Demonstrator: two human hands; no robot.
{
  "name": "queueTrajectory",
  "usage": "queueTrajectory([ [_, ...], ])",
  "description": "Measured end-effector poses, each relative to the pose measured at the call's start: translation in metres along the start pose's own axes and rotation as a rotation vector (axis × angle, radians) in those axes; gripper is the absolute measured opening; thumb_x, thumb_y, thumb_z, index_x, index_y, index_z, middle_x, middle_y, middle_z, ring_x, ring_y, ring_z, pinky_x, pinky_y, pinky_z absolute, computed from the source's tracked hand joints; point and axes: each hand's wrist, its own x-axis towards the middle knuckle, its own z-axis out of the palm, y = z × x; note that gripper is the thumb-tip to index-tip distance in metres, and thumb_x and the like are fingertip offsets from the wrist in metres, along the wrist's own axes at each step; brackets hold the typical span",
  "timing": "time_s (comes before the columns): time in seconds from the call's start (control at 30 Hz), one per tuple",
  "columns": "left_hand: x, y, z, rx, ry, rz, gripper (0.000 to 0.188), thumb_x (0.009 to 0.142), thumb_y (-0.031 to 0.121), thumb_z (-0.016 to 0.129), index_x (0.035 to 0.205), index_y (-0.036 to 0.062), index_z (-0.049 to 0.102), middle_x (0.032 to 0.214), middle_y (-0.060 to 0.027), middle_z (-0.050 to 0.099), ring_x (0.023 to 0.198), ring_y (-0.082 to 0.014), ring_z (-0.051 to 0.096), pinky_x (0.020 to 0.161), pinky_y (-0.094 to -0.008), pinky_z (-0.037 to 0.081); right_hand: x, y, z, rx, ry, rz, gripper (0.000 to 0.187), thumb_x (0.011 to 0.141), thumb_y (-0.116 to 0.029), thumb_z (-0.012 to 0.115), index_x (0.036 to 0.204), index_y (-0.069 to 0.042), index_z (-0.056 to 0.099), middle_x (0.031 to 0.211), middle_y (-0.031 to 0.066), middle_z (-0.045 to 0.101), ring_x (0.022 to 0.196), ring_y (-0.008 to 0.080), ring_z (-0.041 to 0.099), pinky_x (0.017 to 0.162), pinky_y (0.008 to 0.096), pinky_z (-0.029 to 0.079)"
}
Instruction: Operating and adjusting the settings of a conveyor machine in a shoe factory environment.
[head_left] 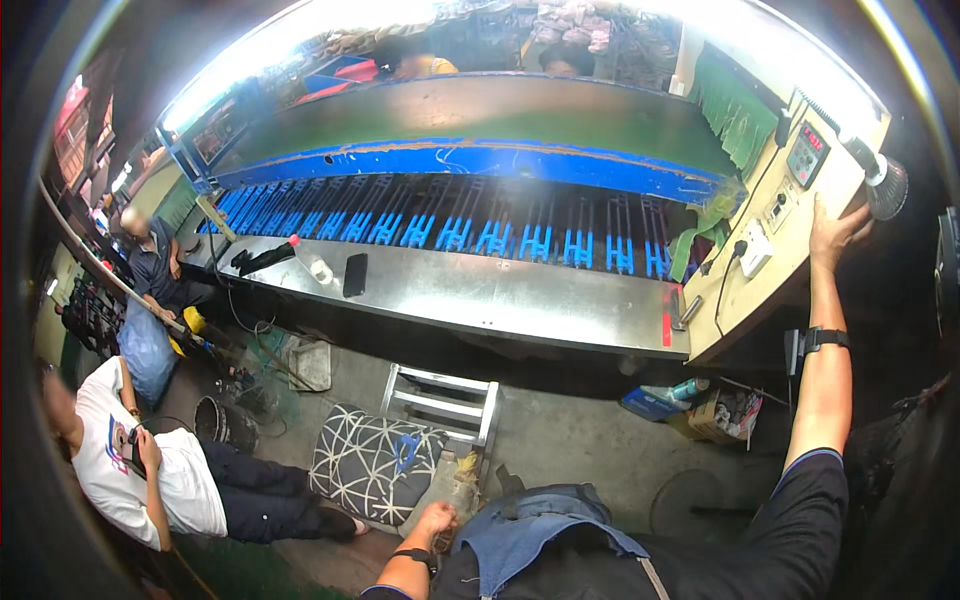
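Note:
My right arm is stretched forward along the right side. My right hand (838,235) is at the outer edge of a pale wooden side panel (745,290), below a lamp (886,188). Its thumb and fingers are spread apart, and nothing shows between them. A control box with a display (808,154) is fixed to the panel just left of that hand. Low in the view, my left hand (436,520) is curled closed beside my blue apron (540,520). Whatever it may hold is hidden. A greyish cloth-like item (447,487) lies just beyond it, near a patterned cushion (370,462).
A long machine with blue-tipped bars (490,238) and a metal ledge (430,290) spans the front. On the ledge lie a phone (355,274), a clear bottle (320,270) and a red-handled hammer (676,312). A person in white (160,470) stands left; a metal-framed stool (440,395) stands below the ledge.

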Motion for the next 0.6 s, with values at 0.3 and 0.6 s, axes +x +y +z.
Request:
queueTrajectory([
  [0.3, -0.003, 0.0, 0.001, -0.013, 0.025, 0.048, 0.027, 0.089, 0.012, 0.059, 0.111, -0.0029, 0.062, 0.089, -0.0124, 0.072, 0.071, -0.0193, 0.07, 0.064, -0.0321, 0.055, 0.001, -0.005, -0.003, 0.042, 0.03, -0.051, 0.109, 0.072, -0.039, 0.086, 0.151, 0.0, 0.02, 0.148, 0.0332, 0.028, 0.139, 0.0476, 0.024, 0.113, 0.0569, 0.025],
  [0.6, -0.009, 0.004, 0.001, 0.005, 0.017, 0.019, 0.027, 0.09, 0.01, 0.057, 0.113, -0.0016, 0.062, 0.092, -0.0108, 0.072, 0.072, -0.0173, 0.07, 0.065, -0.031, 0.055, 0.0, 0.004, 0.003, 0.012, 0.022, -0.064, 0.11, 0.072, -0.039, 0.086, 0.15, 0.001, 0.021, 0.148, 0.0333, 0.028, 0.139, 0.0462, 0.022, 0.112, 0.0576, 0.025],
])
